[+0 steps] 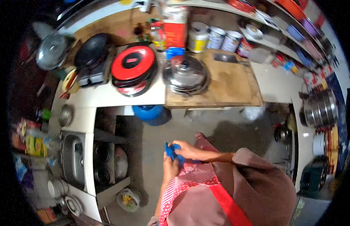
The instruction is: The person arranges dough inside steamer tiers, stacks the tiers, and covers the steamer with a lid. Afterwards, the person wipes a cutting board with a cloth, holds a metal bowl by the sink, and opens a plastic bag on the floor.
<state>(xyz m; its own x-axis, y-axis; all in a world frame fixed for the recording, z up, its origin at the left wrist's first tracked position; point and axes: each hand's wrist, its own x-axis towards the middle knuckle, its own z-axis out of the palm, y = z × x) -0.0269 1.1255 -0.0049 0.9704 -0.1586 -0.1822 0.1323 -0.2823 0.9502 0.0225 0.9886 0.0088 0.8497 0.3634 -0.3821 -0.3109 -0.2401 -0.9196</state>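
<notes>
A crumpled blue cloth [169,151] is bunched between my two hands, in front of the red-and-white polka-dot apron [178,190]. My left hand [170,165] is closed on its lower part. From the right side, my right hand [184,150] grips the same cloth with bent fingers. Both hands are close together above the floor, apart from the counters. Some of the cloth is hidden behind the fingers.
Ahead, the counter holds a lidded steel pan [185,74], a red-lidded electric cooker [132,66], a wooden board [233,81] and a black pan [92,49]. A sink [74,160] is at left. A blue gas cylinder [150,113] stands under the counter; a waste bin [128,199] sits on the floor.
</notes>
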